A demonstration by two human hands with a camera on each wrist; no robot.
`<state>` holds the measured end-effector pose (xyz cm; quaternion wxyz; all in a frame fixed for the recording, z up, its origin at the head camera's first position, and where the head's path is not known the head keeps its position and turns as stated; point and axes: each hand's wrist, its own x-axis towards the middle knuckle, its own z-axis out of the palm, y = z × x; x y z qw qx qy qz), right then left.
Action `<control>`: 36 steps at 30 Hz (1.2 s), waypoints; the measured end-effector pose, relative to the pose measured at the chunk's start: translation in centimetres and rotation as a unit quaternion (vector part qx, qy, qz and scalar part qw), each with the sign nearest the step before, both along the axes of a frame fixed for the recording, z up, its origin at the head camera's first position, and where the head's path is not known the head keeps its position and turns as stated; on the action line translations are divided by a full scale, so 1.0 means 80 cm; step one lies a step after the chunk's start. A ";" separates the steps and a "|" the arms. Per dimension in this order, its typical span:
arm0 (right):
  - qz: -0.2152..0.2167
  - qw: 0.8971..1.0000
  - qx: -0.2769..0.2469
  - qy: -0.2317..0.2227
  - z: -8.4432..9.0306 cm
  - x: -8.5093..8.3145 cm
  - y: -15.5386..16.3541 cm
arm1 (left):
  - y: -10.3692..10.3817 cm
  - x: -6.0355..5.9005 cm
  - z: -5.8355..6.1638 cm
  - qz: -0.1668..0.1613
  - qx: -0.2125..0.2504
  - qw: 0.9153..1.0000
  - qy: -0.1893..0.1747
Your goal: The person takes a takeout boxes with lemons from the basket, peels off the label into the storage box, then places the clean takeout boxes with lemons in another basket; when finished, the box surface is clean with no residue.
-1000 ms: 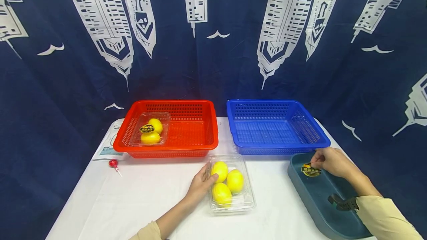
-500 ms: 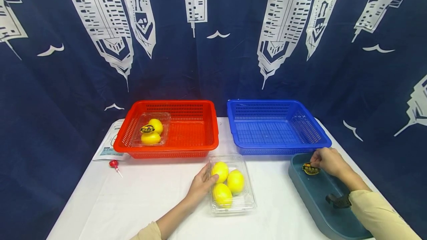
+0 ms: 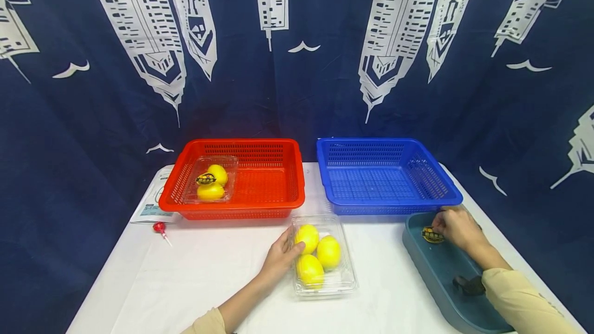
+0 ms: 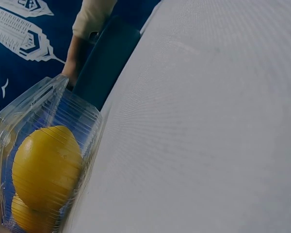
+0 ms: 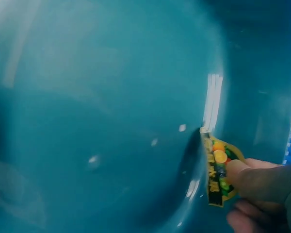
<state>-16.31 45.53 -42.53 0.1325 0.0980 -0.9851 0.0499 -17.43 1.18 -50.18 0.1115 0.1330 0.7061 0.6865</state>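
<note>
In the head view my left hand (image 3: 278, 255) holds the left side of a clear plastic clamshell box (image 3: 344, 280), thumb over its edge. Inside are three yellow lemons (image 3: 329, 252); the left wrist view shows one lemon (image 4: 46, 165) close up through the ribbed wall. My right hand (image 3: 458, 228) reaches into the far end of a dark teal tray (image 3: 429, 278). Between thumb and fingers it pinches a black-and-gold sticker (image 5: 217, 171) with printed fruit, which stands tilted close over the tray bottom (image 5: 111, 77).
A red basket (image 3: 232, 213) at the back left contains another clear box (image 3: 227, 161) with lemons and a sticker. Beside it stands a blue basket (image 3: 371, 205), right behind the tray. A red lollipop (image 3: 160, 228) and a printed packet (image 3: 153, 205) lie at the left.
My right forearm and sleeve have shifted a little to the left, while the right fingers stay at the sticker. The left hand and the clamshell box look unchanged.
</note>
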 end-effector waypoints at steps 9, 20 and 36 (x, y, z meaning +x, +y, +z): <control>-0.019 1.000 0.006 -0.023 -0.013 -0.002 0.001 | 0.000 0.001 0.000 0.002 -0.003 1.000 -0.004; -0.029 0.998 -0.010 -0.051 -0.016 -0.003 0.001 | -0.001 -0.002 -0.001 0.001 0.002 1.000 -0.002; -0.038 0.994 -0.042 -0.091 -0.022 0.001 0.005 | 0.001 -0.001 0.000 0.002 -0.012 1.000 0.006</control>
